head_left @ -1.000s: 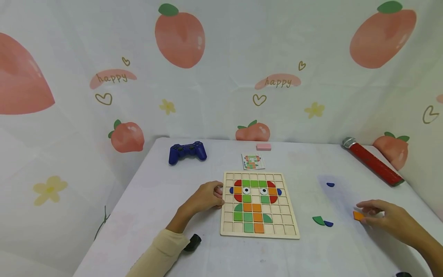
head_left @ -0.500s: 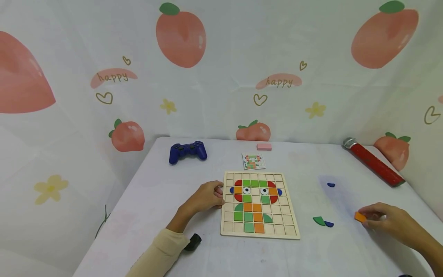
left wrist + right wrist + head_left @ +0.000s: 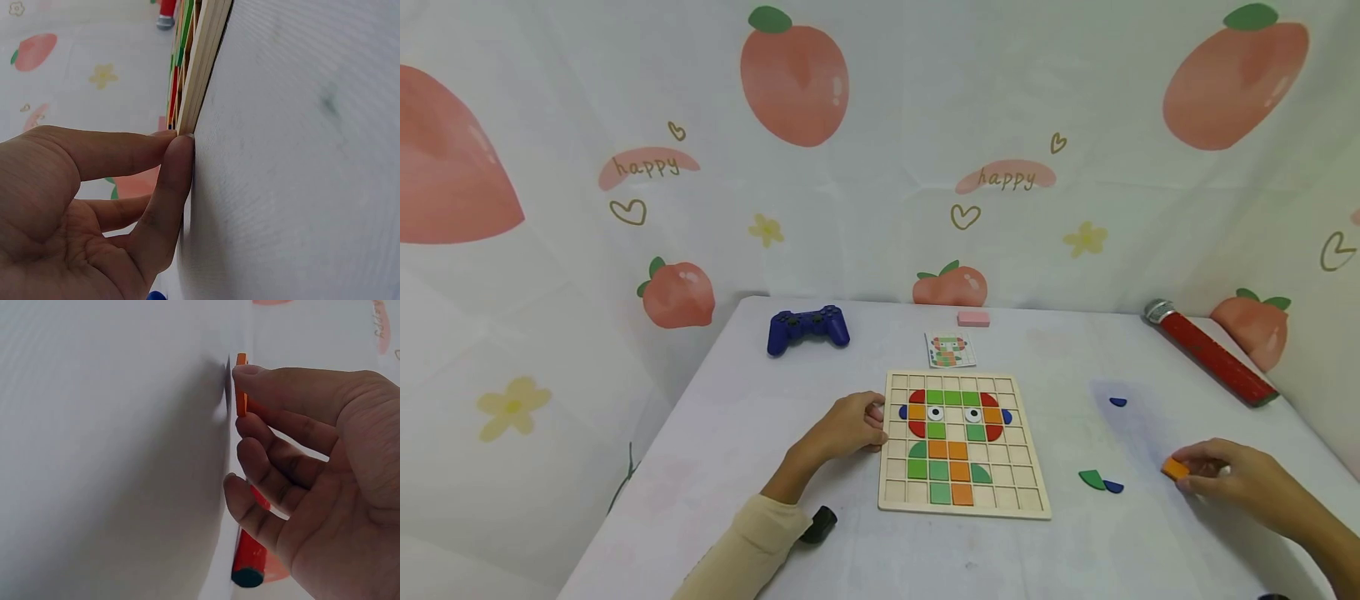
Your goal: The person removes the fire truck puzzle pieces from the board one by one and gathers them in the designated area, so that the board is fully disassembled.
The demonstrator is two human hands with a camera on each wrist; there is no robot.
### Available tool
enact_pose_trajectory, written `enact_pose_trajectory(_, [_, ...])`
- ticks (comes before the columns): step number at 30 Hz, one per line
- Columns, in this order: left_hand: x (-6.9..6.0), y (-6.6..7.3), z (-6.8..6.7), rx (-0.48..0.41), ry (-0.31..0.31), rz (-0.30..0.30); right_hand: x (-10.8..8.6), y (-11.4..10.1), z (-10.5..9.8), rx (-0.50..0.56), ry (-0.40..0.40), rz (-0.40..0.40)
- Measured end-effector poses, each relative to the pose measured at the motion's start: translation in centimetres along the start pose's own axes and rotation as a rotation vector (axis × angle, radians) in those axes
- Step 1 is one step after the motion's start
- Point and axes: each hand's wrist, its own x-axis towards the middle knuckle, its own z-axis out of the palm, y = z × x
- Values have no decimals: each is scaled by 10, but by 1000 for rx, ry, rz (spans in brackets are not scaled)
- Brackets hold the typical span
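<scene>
My left hand (image 3: 844, 427) pinches the left edge of a square wooden grid board (image 3: 1027, 498); the left wrist view has the thumb and a finger (image 3: 177, 156) on its rim. Coloured tiles lie in the grid, with red, green, orange and blue shapes and two eye discs (image 3: 935, 413). Well to the right of the board, my right hand (image 3: 1243, 479) holds an orange tile (image 3: 1175, 468) between thumb and fingers. Seen from the right wrist, the tile (image 3: 241, 394) stands edge-on close to the tabletop, with the other fingers loosely bent.
Between board and right hand lie a green quarter-round tile (image 3: 1092, 479) and a blue half-round tile (image 3: 1113, 487). Another blue tile (image 3: 1117, 402) lies farther back. Behind the board are a pattern card (image 3: 951, 350), a pink block (image 3: 973, 319), a game controller (image 3: 808, 328) and a red microphone (image 3: 1210, 354).
My right fingers have come down onto the orange tile, which has shifted and turned slightly and now sits a little farther left. The left hand stays at the board.
</scene>
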Motion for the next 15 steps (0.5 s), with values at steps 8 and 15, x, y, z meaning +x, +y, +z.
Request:
enact_pose_trajectory(8, [0, 0, 0, 11, 5, 6, 5, -28, 4, 35, -4, -70])
enact_pose_trajectory(15, [0, 0, 0, 14, 9, 7, 10, -61, 14, 33, 36, -187])
